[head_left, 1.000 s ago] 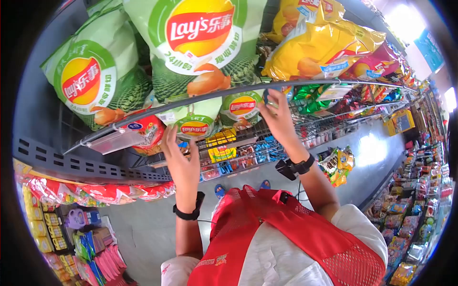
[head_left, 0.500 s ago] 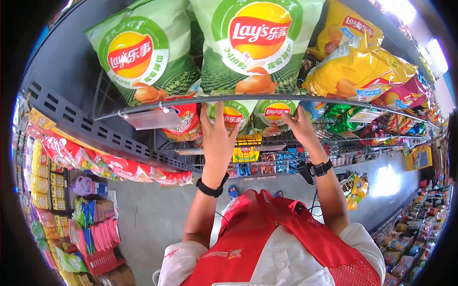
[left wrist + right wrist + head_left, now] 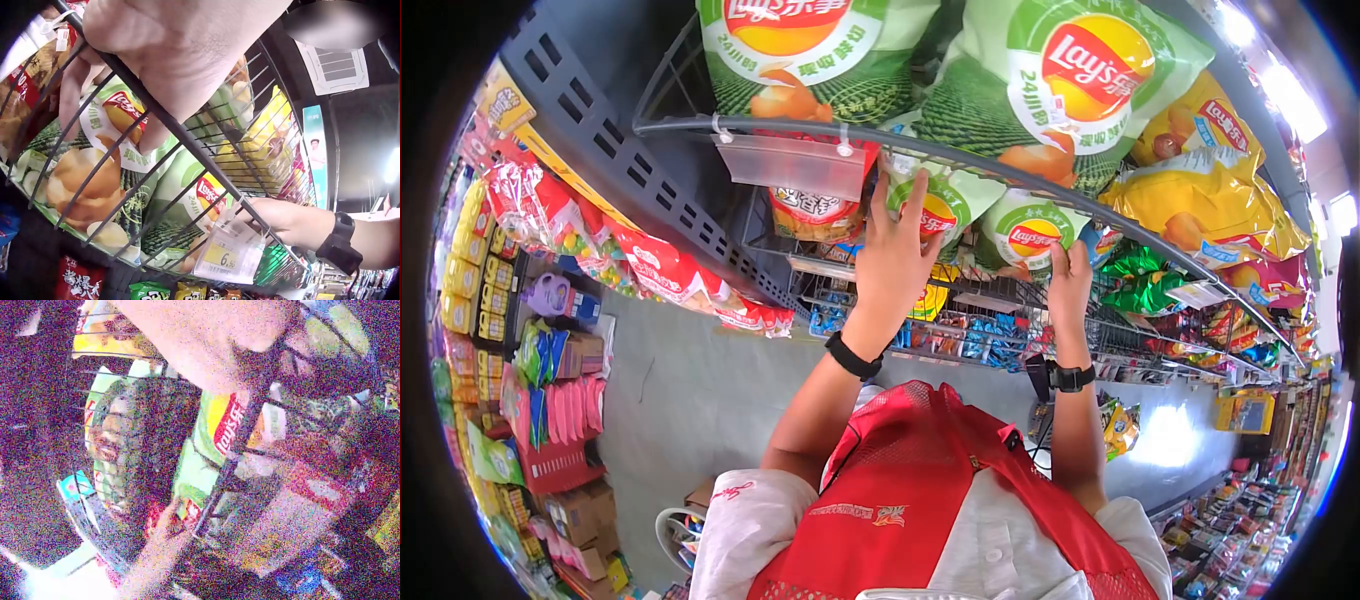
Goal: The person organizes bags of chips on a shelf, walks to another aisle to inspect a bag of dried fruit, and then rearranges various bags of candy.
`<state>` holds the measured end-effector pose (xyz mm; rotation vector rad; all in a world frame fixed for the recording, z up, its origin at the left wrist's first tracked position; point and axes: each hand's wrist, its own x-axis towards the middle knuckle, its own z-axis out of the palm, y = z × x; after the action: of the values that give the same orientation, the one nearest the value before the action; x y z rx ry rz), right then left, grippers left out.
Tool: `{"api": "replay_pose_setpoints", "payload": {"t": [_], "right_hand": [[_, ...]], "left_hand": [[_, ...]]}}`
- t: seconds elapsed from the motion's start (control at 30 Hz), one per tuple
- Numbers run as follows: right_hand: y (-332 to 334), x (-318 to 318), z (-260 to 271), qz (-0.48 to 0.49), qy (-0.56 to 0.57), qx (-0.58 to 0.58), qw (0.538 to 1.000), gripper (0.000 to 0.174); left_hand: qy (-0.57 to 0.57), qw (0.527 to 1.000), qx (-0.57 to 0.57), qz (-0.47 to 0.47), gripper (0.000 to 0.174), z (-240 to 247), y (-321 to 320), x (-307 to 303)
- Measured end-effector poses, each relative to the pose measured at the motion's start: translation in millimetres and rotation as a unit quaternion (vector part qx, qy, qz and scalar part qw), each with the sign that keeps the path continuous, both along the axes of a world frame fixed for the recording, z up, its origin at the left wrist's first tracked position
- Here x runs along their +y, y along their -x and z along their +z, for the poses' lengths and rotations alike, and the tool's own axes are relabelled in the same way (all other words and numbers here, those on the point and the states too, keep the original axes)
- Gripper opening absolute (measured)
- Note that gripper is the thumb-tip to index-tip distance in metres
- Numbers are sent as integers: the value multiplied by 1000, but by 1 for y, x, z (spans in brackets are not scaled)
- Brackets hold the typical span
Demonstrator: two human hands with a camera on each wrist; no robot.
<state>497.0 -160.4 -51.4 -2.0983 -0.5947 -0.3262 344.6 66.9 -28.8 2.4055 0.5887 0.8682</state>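
My left hand [image 3: 895, 265] reaches over the front rail of a wire shelf basket. Its fingers are spread and touch the front of a small green Lay's chip bag [image 3: 948, 200]. In the left wrist view, the thumb lies by that bag's red and yellow logo [image 3: 125, 115]. A second small green Lay's bag [image 3: 1025, 235] stands to its right. At this second bag's right edge are the fingertips of my right hand [image 3: 1070, 295], which stays partly behind a price tag [image 3: 228, 253] in the left wrist view. The right wrist view is grainy.
Big green Lay's bags [image 3: 1090, 75] and yellow chip bags [image 3: 1220, 190] stand on the tier above, behind a curved rail [image 3: 980, 172]. A red noodle-snack bag [image 3: 815, 215] is left of my hands. A perforated grey shelf panel [image 3: 615, 130] runs along the left.
The head view has swung, so the shelf sits turned and shifted. My right hand has come in from a spread pose to the second small bag's edge; my left fingers remain at the first.
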Motion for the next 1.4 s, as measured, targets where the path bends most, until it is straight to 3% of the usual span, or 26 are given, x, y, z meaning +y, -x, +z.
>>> {"api": "replay_pose_setpoints", "payload": {"t": [0.23, 0.33, 0.47, 0.7, 0.87, 0.97, 1.0, 1.2, 1.4], "right_hand": [[-11, 3, -18, -8, 76, -14, 997, 26], [4, 11, 1, -41, 103, 23, 994, 25], [0, 6, 0, -60, 130, 11, 990, 30], [-1, -5, -1, -48, -46, 135, 989, 22], [3, 7, 6, -26, 10, 142, 990, 26], [-5, 3, -8, -28, 89, 49, 994, 26], [-3, 2, -6, -39, 77, 98, 991, 24], [5, 5, -2, -38, 60, 30, 997, 22], [15, 12, 9, -47, 5, 5, 999, 36]], "left_hand": [[-11, 1000, 6, 2, 82, 1, 2, 3], [2, 1000, -4, -12, 83, 1, 4, 4], [11, 1000, -9, -22, 83, -3, 5, 6], [23, 999, 6, -22, 80, 2, 6, 7], [13, 1000, 15, -15, 77, 4, 4, 6], [-6, 1000, 17, -4, 76, 0, 3, 3], [-13, 1000, 24, 1, 78, 0, 2, 3], [-6, 1000, 20, 5, 73, 2, 1, 0], [-10, 1000, 28, 1, 72, 6, 1, -1]]}}
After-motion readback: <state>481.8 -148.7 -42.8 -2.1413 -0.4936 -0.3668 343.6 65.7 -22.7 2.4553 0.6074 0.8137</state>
